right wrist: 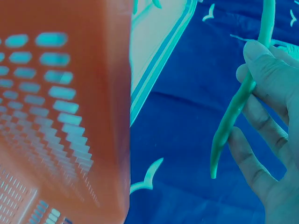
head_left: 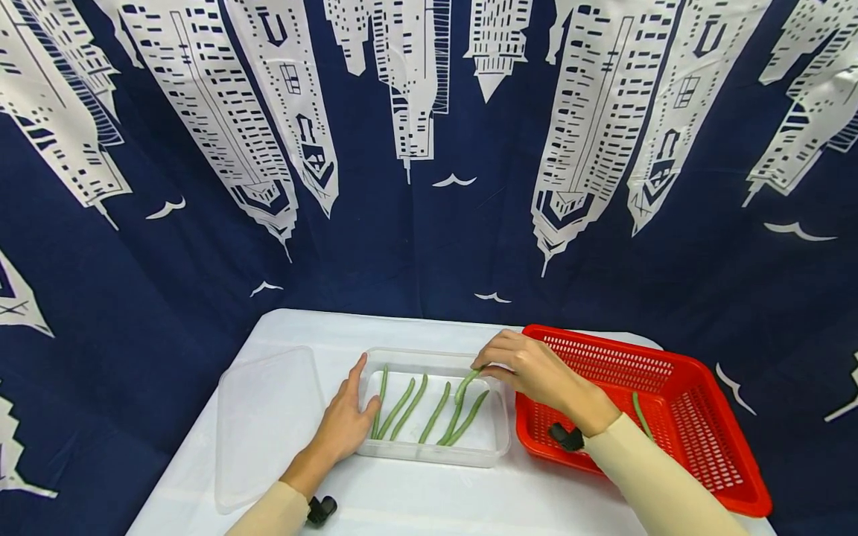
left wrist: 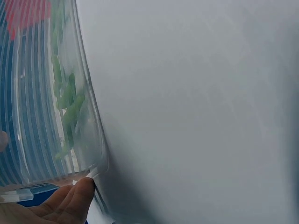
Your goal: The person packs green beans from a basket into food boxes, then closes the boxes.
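Note:
A clear plastic container (head_left: 497, 439) sits on the white table and holds several green beans (head_left: 409, 407). My left hand (head_left: 347, 417) lies flat against the container's left wall (left wrist: 96, 140), fingers straight. My right hand (head_left: 529, 366) hovers over the container's far right corner and pinches one green bean (head_left: 465, 386) whose lower end dips into the container. In the right wrist view that bean (right wrist: 236, 112) runs between the fingers (right wrist: 268, 74). One more bean (head_left: 640, 414) lies in the red basket (head_left: 677, 372).
The container's clear lid (head_left: 264, 417) lies flat on the table to the left. The red basket (right wrist: 60, 116) stands right of the container, touching it. A dark blue cloth with white buildings (head_left: 429, 149) hangs behind the table (head_left: 429, 499).

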Motion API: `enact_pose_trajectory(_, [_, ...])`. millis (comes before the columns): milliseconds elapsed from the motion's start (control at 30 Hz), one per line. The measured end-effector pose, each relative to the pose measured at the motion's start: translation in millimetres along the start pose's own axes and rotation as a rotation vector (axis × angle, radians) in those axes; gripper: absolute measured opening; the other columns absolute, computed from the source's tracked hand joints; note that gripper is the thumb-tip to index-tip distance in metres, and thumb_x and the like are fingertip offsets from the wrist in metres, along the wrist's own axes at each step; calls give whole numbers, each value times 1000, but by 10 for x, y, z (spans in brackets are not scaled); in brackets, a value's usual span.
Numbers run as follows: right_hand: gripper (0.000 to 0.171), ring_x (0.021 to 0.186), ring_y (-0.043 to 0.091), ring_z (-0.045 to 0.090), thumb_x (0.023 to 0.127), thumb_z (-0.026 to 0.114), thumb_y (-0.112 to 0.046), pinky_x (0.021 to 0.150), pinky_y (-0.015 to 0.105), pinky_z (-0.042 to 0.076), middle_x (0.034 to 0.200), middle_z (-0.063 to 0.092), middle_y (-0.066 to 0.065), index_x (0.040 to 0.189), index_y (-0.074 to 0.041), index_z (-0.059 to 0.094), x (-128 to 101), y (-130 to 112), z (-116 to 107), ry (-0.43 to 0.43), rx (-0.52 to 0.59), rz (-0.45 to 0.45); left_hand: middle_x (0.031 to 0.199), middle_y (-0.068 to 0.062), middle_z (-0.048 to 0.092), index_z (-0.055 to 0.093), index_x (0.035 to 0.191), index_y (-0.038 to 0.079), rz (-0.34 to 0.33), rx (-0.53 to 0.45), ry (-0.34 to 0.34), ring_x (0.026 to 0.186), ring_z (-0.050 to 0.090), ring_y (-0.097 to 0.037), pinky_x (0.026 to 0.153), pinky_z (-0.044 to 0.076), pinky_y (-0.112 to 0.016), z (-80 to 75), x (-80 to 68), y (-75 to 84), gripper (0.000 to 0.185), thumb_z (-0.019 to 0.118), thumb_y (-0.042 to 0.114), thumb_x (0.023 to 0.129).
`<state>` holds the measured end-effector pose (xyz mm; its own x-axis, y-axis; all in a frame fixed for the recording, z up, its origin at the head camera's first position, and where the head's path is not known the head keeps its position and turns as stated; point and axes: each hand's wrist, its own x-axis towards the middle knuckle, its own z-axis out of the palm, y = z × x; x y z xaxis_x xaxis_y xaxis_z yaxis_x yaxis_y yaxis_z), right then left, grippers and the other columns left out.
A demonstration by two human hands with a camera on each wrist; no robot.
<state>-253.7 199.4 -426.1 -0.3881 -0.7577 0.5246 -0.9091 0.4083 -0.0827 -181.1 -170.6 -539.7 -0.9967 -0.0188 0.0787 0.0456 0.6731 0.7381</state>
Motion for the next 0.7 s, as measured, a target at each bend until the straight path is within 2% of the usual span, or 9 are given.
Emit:
enact_pose_trajectory(333, [18, 105, 13, 79, 96, 96, -14, 93, 30, 70, 109, 86, -7, 111, -22, 90, 352, -84, 219, -119, 27, -35, 171, -32, 56, 21, 188, 28, 4, -7, 4, 156, 58, -60, 125, 49, -79, -2, 18, -14, 85, 65, 25, 115])
enact_pose_trajectory(700, [16, 105, 12, 77, 97, 96, -20, 93, 27, 67, 110, 86, -10, 111, -22, 89, 532, -154, 541, -216, 32, -97, 173, -32, 54, 20, 188, 29, 11, -9, -7, 156, 58, -60, 125, 49, -80, -16, 9, -6, 86, 64, 26, 115])
